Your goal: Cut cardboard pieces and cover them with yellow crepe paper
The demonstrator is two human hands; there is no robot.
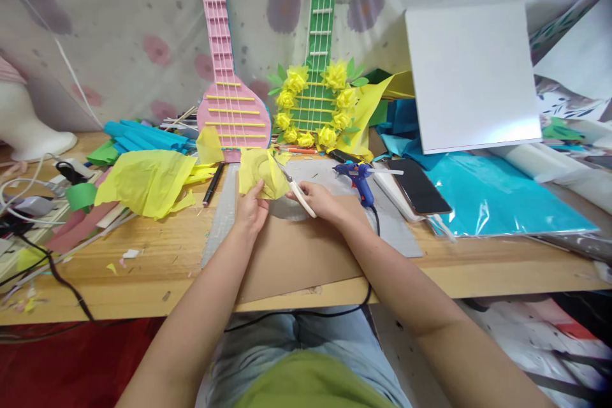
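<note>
My left hand [253,207] pinches a piece of yellow crepe paper [253,172] by its lower edge, above the table's middle. A curved dark line runs across the paper. In my right hand [318,199] is a pair of scissors [302,196] with white handles. Its blades point up and left, at the right side of the yellow paper; whether they are parted is hard to make out. Below both hands lies a brown cardboard sheet [301,248] on a grey mat [401,242].
Behind stand a pink cardboard guitar [234,102] and a green one [319,38] with yellow paper flowers. A blue glue gun [361,182] and a phone [421,186] lie right. Yellow crepe paper [148,182] and a black marker [213,185] lie left. A white board [473,76] stands back right.
</note>
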